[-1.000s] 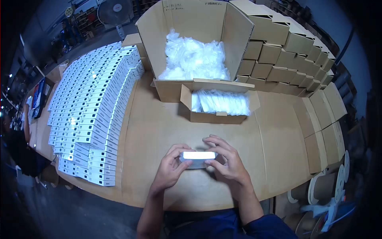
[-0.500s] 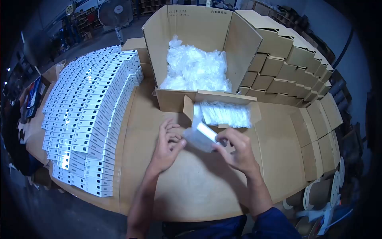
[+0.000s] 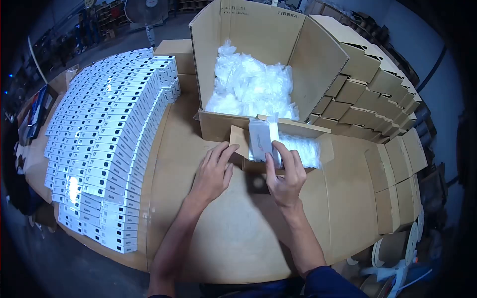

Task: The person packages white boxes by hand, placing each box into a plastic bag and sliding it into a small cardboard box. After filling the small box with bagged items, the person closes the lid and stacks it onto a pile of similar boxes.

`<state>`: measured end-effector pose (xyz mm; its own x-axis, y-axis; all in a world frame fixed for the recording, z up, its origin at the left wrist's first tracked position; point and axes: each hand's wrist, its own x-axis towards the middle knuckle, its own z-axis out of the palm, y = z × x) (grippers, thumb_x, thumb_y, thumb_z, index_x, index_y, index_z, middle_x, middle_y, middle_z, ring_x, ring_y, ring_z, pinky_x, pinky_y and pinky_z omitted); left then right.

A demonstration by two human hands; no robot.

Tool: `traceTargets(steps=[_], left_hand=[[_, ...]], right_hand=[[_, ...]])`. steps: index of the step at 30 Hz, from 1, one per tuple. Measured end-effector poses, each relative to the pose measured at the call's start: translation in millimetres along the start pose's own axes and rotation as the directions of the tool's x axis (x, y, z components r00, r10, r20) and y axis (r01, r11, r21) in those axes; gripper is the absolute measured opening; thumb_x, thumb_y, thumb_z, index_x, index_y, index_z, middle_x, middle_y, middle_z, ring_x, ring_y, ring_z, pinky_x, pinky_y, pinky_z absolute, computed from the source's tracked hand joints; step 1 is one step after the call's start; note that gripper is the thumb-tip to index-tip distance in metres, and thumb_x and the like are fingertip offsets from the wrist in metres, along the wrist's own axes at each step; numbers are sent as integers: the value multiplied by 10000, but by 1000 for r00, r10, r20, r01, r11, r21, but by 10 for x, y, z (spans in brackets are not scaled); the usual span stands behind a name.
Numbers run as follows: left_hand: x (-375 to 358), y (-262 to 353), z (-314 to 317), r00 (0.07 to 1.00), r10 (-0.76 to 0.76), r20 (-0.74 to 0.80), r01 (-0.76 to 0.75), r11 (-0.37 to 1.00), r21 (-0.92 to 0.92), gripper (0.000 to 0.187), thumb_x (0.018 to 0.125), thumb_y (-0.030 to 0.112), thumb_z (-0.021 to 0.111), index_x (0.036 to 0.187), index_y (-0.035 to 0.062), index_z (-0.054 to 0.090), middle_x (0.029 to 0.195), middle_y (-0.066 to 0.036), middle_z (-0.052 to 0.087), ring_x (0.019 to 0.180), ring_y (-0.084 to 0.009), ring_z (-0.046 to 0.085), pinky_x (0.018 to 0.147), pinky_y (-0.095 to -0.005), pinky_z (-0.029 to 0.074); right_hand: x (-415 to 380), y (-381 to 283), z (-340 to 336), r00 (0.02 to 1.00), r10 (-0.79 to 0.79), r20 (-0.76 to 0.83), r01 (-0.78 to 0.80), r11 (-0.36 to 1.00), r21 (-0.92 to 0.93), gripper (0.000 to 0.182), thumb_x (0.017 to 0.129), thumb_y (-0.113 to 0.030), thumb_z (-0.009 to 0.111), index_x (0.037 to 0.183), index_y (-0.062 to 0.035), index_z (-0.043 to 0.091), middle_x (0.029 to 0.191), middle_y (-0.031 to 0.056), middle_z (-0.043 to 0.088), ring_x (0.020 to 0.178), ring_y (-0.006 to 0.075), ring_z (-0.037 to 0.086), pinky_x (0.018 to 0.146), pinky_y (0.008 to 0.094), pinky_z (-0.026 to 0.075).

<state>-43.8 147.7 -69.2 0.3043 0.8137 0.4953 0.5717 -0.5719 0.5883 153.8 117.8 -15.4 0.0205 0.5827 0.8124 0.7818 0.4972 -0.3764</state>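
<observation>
My right hand pinches a small white box in a clear plastic bag, held upright at the left end of a small open carton. Inside that carton stands a row of clear-bagged white items. My left hand is at the carton's left flap, its fingertips right at the flap's edge, fingers stretched out and thumb apart. The lower part of the bagged box overlaps the carton's front wall in this view.
A large open cardboard box behind holds a heap of clear plastic bags. Stacked white boxes fill the table's left. Brown cartons are piled at the back right, and open cartons line the right edge.
My right hand has carried the bagged box up to the small carton and turned it upright. My left hand has moved forward to the carton's left flap. The camera view has shifted slightly.
</observation>
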Motion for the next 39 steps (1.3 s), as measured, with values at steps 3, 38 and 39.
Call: traceTargets(steps=[3, 38, 39], left_hand=[[1, -40, -20, 999, 32, -4, -32, 999, 26, 552, 881, 0, 670, 1409, 90, 537, 1414, -206, 536, 1281, -414, 537, 1072, -481, 467], [154, 67, 556, 923, -354, 150, 383, 873, -301, 444, 1090, 350, 463, 1133, -65, 614, 1153, -330, 628, 1085, -495, 577, 951, -539, 437], [176, 110, 592, 916, -394, 82, 402, 889, -219, 515, 1110, 360, 414, 964, -91, 617, 993, -337, 644, 950, -511, 584, 873, -552, 437]], right_hand=[[-13, 18, -35, 999, 13, 42, -10, 998, -57, 338, 864, -1, 773, 1192, 15, 695, 818, 126, 597, 600, 231, 629, 518, 372, 535], [-583, 367, -354, 980, 194, -41, -193, 981, 30, 378, 813, -54, 675, 1178, 25, 617, 1269, 195, 625, 1229, 400, 563, 1099, 513, 394], [-694, 451, -423, 920, 321, -225, -328, 945, 9, 350, 834, -32, 661, 1172, 24, 595, 1169, 189, 616, 1095, 355, 586, 1013, 460, 452]])
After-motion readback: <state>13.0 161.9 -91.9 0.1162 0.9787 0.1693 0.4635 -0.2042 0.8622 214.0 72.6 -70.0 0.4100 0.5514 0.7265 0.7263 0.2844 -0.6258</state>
